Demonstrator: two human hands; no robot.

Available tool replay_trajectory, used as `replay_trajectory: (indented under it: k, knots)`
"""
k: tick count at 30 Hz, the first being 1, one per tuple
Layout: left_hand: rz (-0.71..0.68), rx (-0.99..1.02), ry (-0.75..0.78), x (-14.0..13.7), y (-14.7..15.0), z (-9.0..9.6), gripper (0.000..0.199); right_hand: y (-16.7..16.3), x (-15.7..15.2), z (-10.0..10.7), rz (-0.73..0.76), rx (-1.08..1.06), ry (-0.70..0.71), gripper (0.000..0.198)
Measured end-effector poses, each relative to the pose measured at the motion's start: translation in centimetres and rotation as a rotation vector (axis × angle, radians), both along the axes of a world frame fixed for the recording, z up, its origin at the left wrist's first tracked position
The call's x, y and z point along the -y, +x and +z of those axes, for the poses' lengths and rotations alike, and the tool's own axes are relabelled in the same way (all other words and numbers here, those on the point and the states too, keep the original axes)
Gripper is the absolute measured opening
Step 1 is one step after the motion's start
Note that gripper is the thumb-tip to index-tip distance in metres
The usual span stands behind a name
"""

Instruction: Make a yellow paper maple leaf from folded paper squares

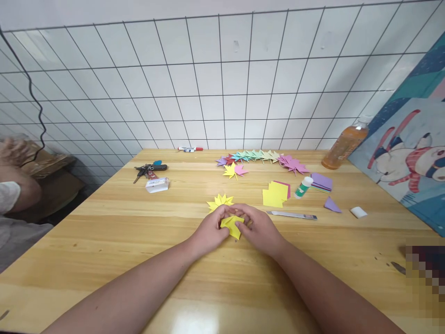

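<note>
Between my two hands is a folded piece of yellow paper [233, 226], held just above the wooden table. My left hand [218, 227] grips its left side, thumb on the near face. On the other side my right hand [255, 227] pinches the paper, its thumb pressed on the top face. The fingertips of both hands meet behind the paper and are partly hidden. Right behind my hands lies a yellow pointed paper fan [220, 202]. A stack of yellow paper squares [276, 195] and a metal ruler-like strip [292, 215] lie to the right.
Folded paper leaves [257, 156] form a colourful arc near the tiled wall. A glue stick [304, 187], purple paper squares [321, 181], an eraser [358, 212] and a drink bottle [346, 144] stand or lie right. Keys [149, 170] and a small box [157, 185] lie left. Another person's arm [12, 178] shows far left.
</note>
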State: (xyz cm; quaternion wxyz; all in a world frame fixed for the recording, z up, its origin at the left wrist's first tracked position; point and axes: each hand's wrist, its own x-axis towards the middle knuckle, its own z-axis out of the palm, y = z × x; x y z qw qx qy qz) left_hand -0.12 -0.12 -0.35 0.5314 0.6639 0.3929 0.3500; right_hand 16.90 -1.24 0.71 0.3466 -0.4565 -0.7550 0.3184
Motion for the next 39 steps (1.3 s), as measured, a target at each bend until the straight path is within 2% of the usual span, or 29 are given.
replay_trajectory:
  k: [5,11,13,17,21,28,32,35,39]
  knots:
    - [-0.012,-0.058,0.041,0.3,-0.2,0.2,0.059,0.3,-0.3,-0.4,0.045,-0.016,0.078,0.041]
    - [-0.029,-0.014,-0.012,0.3,-0.3,0.3,0.063,0.7,-0.8,-1.1,-0.017,-0.033,-0.012,0.026]
    - [-0.029,0.022,-0.045,0.3,-0.4,0.5,0.059,0.7,-0.8,-1.1,-0.038,-0.027,-0.028,0.025]
    - [0.029,0.090,-0.166,0.2,-0.4,0.8,0.037,0.8,-0.7,-0.8,-0.053,-0.029,0.005,0.025]
    - [0.090,0.094,-0.274,-0.2,-0.3,0.8,0.046,0.8,-0.8,-0.8,-0.086,-0.040,0.027,0.026]
    - [0.077,-0.026,-0.180,-0.2,0.0,0.5,0.036,0.7,-0.5,-0.3,-0.060,-0.058,-0.011,0.023]
    - [0.082,-0.059,-0.157,0.1,0.1,0.6,0.036,0.5,-0.2,-0.1,-0.076,-0.094,-0.115,0.004]
    - [0.093,-0.067,-0.151,0.2,0.2,0.7,0.037,0.3,-0.3,-0.4,-0.087,-0.087,-0.148,0.013]
    - [0.101,-0.075,-0.139,0.3,0.3,0.7,0.038,0.2,-0.5,-0.9,-0.060,-0.018,-0.146,0.006]
